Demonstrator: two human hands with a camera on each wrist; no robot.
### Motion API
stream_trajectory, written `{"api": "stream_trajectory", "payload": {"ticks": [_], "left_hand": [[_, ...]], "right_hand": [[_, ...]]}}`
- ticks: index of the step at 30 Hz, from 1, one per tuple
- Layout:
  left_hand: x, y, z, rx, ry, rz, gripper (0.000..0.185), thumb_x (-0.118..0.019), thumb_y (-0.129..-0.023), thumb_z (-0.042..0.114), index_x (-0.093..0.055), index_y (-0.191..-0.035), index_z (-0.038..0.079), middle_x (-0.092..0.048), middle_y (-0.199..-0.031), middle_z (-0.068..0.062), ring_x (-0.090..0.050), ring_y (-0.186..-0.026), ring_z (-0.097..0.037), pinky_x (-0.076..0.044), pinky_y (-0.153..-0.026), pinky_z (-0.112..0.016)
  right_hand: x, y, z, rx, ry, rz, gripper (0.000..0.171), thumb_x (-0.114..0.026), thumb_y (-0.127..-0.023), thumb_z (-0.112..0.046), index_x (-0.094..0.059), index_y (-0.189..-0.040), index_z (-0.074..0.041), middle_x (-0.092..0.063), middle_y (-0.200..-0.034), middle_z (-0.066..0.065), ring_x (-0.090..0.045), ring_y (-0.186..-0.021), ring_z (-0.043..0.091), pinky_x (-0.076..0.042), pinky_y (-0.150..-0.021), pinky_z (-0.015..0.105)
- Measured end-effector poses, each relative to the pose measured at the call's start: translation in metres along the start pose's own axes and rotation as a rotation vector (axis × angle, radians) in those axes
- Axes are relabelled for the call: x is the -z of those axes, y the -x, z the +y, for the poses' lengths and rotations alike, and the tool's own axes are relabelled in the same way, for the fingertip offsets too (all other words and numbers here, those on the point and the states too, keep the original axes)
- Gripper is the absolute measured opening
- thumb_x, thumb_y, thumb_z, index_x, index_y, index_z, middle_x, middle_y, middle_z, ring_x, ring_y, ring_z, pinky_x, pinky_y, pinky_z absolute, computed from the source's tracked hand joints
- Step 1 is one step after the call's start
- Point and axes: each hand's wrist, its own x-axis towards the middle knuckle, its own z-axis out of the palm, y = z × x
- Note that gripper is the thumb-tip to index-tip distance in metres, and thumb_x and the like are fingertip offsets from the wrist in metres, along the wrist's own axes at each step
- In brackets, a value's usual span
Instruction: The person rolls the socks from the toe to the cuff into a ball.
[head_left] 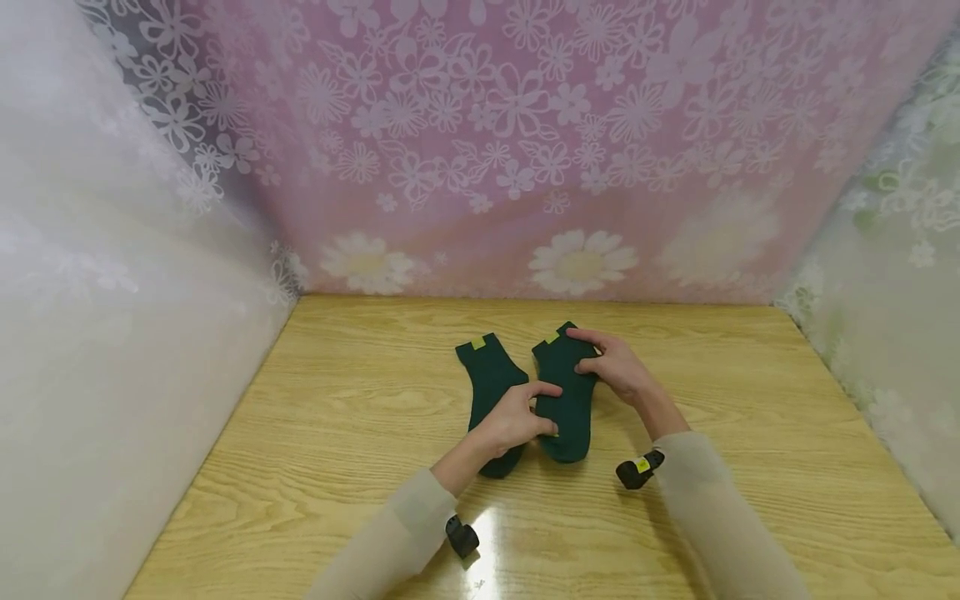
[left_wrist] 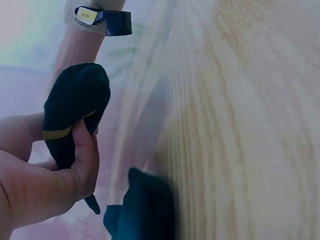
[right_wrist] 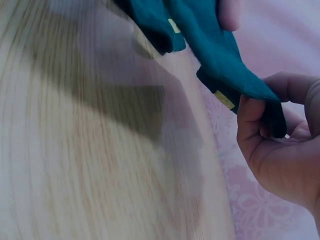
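Nearest the head camera, two pale sleeves reach forward over the glossy wooden bench (head_left: pixel 750 433), each wrist carrying a small black camera unit. Beyond them the left hand (head_left: pixel 512 421) has thumb and fingers closed around the toe end of the right-hand sock (head_left: pixel 566 398); the left wrist view shows the thumb curled over the dark green fabric beside a yellow stripe, so that grip is narrow and holding cloth. Its heel also lies over the lower part of the left-hand sock (head_left: pixel 489 392), which rests flat on the bench, cuff pointing away, its little yellow-green tag at the far end.

Farther on, the right hand (head_left: pixel 617 367) pinches the cuff end of the right-hand sock, thumb under and fingers over, as the right wrist view shows, with the fabric slightly lifted and sagging between the two hands. Both forearms angle inward, wrists low, palms turned down and toward each other.

Risks, as I judge them: the sock is held only by its ends, so a loose pinch at the cuff could let it slip and fall crumpled. The left hand overlaps the other sock, so any pull may drag or twist that one out of line. The bench looks slick, which would let either sock slide. Behind everything hang the pink floral curtain (head_left: pixel 525 125) and pale side drapes.
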Motion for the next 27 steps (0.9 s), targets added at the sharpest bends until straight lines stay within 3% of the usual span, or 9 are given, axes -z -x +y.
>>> {"api": "stream_trajectory", "payload": {"ticks": [2,7,9,14,20,23,27], "left_hand": [[0.004,0.002,-0.001,-0.006,-0.019,0.008,0.051,-0.072,-0.085,-0.003,-0.061,-0.133,0.013,-0.066,-0.091,-0.009,-0.058,-0.059,-0.031,-0.051,-0.058,-0.034],[0.012,0.01,-0.005,-0.023,-0.046,0.027,0.051,-0.072,-0.085,-0.003,-0.061,-0.133,0.012,-0.058,-0.067,-0.006,-0.059,-0.067,-0.046,-0.057,-0.066,-0.042],[0.016,0.014,-0.007,-0.029,-0.047,0.028,0.052,-0.071,-0.085,-0.004,-0.06,-0.134,0.01,-0.048,-0.055,-0.004,-0.057,-0.066,-0.047,-0.059,-0.068,-0.042],[0.031,0.026,-0.011,-0.051,-0.058,0.043,0.054,-0.07,-0.085,-0.004,-0.058,-0.136,0.008,-0.044,-0.053,-0.003,-0.053,-0.061,-0.046,-0.059,-0.067,-0.043],[0.049,0.038,-0.018,-0.063,-0.087,0.059,0.056,-0.07,-0.085,-0.004,-0.055,-0.138,0.006,-0.044,-0.052,-0.002,-0.055,-0.059,-0.045,-0.059,-0.067,-0.042],[0.056,0.044,-0.021,-0.054,-0.082,0.058,0.058,-0.069,-0.086,-0.004,-0.053,-0.14,0.007,-0.045,-0.055,-0.006,-0.053,-0.054,-0.036,-0.059,-0.067,-0.039],[0.063,0.051,-0.023,-0.046,-0.083,0.064,0.059,-0.068,-0.087,-0.003,-0.05,-0.142,0.006,-0.06,-0.092,-0.017,-0.06,-0.065,-0.023,-0.059,-0.067,-0.035]], "right_hand": [[-0.004,-0.002,-0.001,0.007,-0.014,0.0,0.07,-0.058,-0.087,0.007,-0.039,-0.152,-0.008,-0.015,-0.164,0.018,-0.039,-0.138,0.043,-0.052,-0.078,0.028],[-0.018,-0.008,-0.003,0.044,-0.007,-0.009,0.07,-0.059,-0.086,0.007,-0.039,-0.152,-0.008,-0.017,-0.163,0.019,-0.031,-0.144,0.041,-0.05,-0.08,0.027],[-0.025,-0.011,-0.003,0.05,0.002,-0.005,0.07,-0.06,-0.086,0.007,-0.04,-0.152,-0.009,-0.018,-0.163,0.018,-0.029,-0.145,0.041,-0.049,-0.083,0.029],[-0.043,-0.018,-0.011,0.051,0.009,0.0,0.069,-0.058,-0.088,0.006,-0.041,-0.152,-0.012,-0.017,-0.164,0.015,-0.022,-0.148,0.039,-0.045,-0.094,0.041],[-0.068,-0.018,-0.036,0.055,-0.033,-0.025,0.07,-0.057,-0.087,0.01,-0.039,-0.152,-0.007,-0.017,-0.164,0.016,-0.019,-0.149,0.04,-0.039,-0.103,0.05],[-0.079,-0.019,-0.044,0.052,-0.024,-0.03,0.07,-0.057,-0.087,0.011,-0.038,-0.152,-0.006,-0.018,-0.164,0.017,-0.021,-0.148,0.04,-0.04,-0.1,0.047],[-0.09,-0.03,-0.034,0.06,-0.018,-0.018,0.071,-0.058,-0.086,0.01,-0.039,-0.152,-0.009,-0.016,-0.164,0.015,-0.021,-0.149,0.039,-0.041,-0.094,0.044]]}}
